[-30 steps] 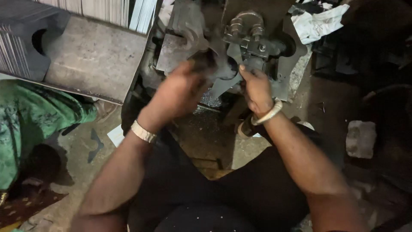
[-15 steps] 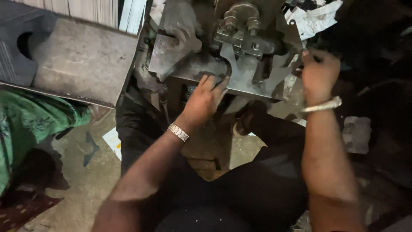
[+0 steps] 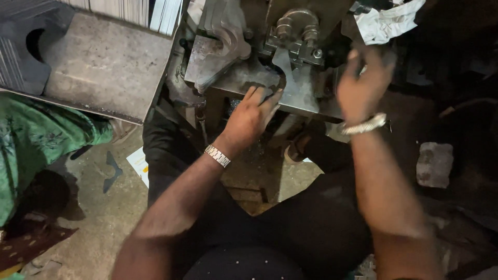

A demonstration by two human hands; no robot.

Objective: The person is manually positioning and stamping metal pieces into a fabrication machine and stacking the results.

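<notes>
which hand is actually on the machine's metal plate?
The left hand, fingers resting flat on the metal plate. The right hand is raised off it, fingers spread, blurred.

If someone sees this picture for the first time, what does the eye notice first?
Probably the grimy metal press at top centre, with the left hand laid flat against its lower edge. The right hand, blurred with fingers spread, is raised at the press's right side. A stack of cut metal sheets stands at far left.

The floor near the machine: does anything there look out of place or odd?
Yes. A flat dark cut metal piece lies loose on the concrete floor beside a scrap of paper, apart from the stacked sheets on the grey tray. A rough stone block also sits alone on the right.
</notes>
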